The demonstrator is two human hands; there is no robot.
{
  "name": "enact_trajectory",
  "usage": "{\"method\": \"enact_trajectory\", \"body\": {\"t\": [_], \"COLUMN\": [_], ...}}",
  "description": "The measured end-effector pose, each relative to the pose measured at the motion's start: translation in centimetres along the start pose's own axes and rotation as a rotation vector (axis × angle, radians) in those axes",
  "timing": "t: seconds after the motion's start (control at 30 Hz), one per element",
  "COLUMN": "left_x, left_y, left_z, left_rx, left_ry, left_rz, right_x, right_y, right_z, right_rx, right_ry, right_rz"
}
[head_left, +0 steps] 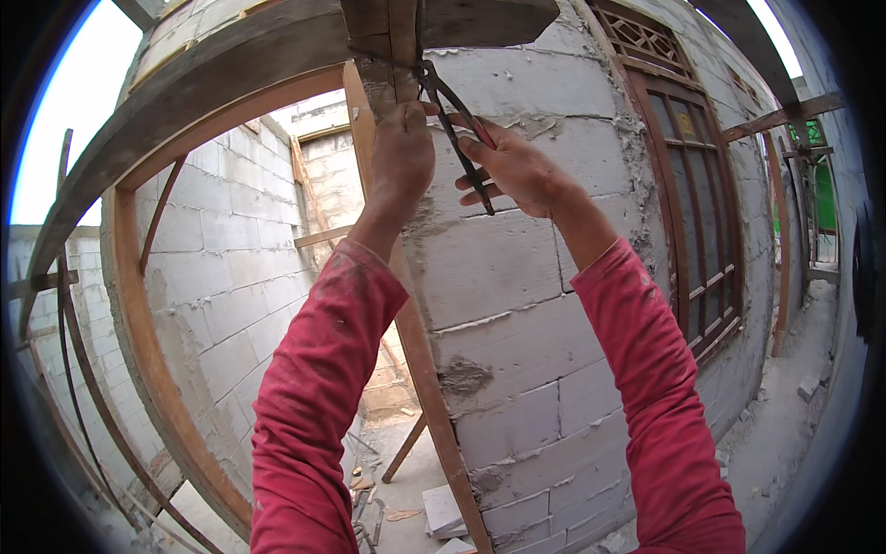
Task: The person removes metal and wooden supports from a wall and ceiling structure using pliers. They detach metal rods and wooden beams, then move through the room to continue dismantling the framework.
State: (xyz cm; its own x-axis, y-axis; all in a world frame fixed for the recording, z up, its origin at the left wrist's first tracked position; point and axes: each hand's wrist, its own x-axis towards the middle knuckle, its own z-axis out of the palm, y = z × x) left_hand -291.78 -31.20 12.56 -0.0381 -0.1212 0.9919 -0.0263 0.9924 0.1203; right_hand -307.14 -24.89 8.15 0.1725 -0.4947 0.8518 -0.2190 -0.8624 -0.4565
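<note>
Both my arms reach up to a rough wooden post (379, 81) under a dark beam. Tie wire (374, 57) wraps around the post near its top. My right hand (524, 173) holds a pair of dark long-handled pincers (447, 114); the handles are spread and some fingers stretch past them. The pincers' head is up against the wire at the post's right side. My left hand (404, 159) is closed at the post's lower end, just below and left of the pincers' head. Whatever its fingers hold is hidden.
A light block wall (517, 305) stands right behind my hands. To the left is a wooden door frame (138, 305) with a slanting brace. A brown window (688, 175) sits at the right. Block pieces (445, 511) and rubble lie on the floor below.
</note>
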Motion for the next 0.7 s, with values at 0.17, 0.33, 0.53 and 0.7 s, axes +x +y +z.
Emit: {"method": "enact_trajectory", "body": {"t": [0.17,0.33,0.53,0.7], "left_x": [-0.2,-0.5,-0.5,-0.5], "left_y": [0.0,0.1,0.8,1.2], "left_z": [0.5,0.8,-0.1,-0.7], "left_rx": [0.045,0.133,0.291,0.311], "left_ry": [0.037,0.077,0.052,0.034], "left_rz": [0.027,0.057,0.148,0.127], "right_x": [-0.1,-0.1,-0.1,-0.4], "right_y": [0.9,1.1,1.4,1.0], "right_z": [0.8,1.9,2.5,2.8], "right_rx": [0.003,0.023,0.155,0.193], "right_ry": [0.01,0.038,0.039,0.009], "right_rz": [-0.063,-0.058,-0.029,-0.007]}}
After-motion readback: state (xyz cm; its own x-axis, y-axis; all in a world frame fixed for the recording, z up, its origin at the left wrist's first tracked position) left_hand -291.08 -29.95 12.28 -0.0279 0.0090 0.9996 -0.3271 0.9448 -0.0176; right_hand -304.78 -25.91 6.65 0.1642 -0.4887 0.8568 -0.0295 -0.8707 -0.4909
